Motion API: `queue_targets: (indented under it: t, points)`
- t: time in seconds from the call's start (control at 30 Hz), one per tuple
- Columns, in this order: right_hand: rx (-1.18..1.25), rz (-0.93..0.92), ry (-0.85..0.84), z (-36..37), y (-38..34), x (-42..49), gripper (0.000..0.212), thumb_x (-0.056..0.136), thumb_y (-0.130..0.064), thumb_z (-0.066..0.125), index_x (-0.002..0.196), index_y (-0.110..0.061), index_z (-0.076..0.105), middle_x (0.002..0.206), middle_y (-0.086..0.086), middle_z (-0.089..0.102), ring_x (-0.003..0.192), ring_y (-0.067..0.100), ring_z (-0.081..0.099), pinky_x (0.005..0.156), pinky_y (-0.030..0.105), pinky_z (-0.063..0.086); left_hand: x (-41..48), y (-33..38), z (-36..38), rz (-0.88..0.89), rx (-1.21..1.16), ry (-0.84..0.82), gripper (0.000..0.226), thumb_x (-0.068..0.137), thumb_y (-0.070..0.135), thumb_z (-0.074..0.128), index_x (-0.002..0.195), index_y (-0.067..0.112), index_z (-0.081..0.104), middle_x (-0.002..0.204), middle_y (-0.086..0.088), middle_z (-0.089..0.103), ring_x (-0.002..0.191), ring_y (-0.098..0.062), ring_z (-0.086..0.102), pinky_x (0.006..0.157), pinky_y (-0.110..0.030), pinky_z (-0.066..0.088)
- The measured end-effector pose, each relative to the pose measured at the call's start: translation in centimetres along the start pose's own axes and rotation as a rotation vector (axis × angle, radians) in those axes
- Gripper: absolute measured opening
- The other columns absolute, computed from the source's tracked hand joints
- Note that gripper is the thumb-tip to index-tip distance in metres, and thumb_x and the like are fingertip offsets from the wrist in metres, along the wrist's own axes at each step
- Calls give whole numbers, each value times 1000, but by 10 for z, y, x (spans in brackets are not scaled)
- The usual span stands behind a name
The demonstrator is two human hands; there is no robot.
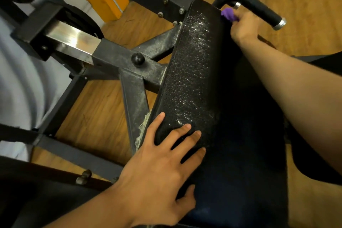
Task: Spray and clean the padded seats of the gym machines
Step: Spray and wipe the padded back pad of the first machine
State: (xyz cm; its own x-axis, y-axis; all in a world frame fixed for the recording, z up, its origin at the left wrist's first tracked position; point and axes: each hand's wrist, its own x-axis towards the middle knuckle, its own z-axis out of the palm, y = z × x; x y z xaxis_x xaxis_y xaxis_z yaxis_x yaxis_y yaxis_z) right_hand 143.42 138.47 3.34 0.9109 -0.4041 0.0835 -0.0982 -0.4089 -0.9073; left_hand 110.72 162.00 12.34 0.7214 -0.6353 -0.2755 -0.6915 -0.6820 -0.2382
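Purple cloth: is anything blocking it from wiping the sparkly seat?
Nothing visible. The right hand grips the purple cloth at the far end of the padded seat; only the left hand rests flat on its near end.

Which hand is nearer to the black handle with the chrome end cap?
Right. The right hand, gripping the purple cloth, sits right beside the black handle at the seat pad's far end. The left hand lies flat on the pad's near end, well away.
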Motion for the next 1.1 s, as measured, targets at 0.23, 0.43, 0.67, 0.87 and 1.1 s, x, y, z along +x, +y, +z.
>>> queue_targets:
  t: [0.23,0.43,0.67,0.87,1.1]
  points:
    - [-9,-264,-71,-9,31,-107,50,97,-1,48,143,-19,55,152,10,47,145,26,37,122,34,22,-2,2,-4,-14,-3,-22,66,79,57,60,137,27,64,150,-3,53,143,-27,43,117,-69,19]
    - [47,-396,-206,-44,45,-247,51,95,3,53,143,-15,54,152,12,46,145,27,37,120,48,31,-3,3,0,1,25,50,64,78,53,55,132,21,68,145,-6,58,140,-29,48,117,-70,20]
    - [84,-452,-345,-74,56,-321,57,97,3,53,149,-19,46,158,7,37,152,20,20,124,45,21,-3,5,3,13,-11,125,63,76,47,55,129,16,70,140,-7,61,137,-31,50,117,-70,19]
    - [19,-303,-218,-32,29,-203,53,100,2,44,148,-21,48,161,10,32,152,39,6,124,54,9,-3,3,4,9,-28,137,60,78,44,54,129,17,70,141,-6,61,139,-29,48,118,-70,17]
    - [53,-257,-115,-13,19,-154,50,99,-1,44,146,-20,51,156,11,40,151,29,22,125,42,14,-4,3,4,3,-37,134,59,79,45,53,129,18,69,141,-5,60,139,-28,47,119,-69,15]
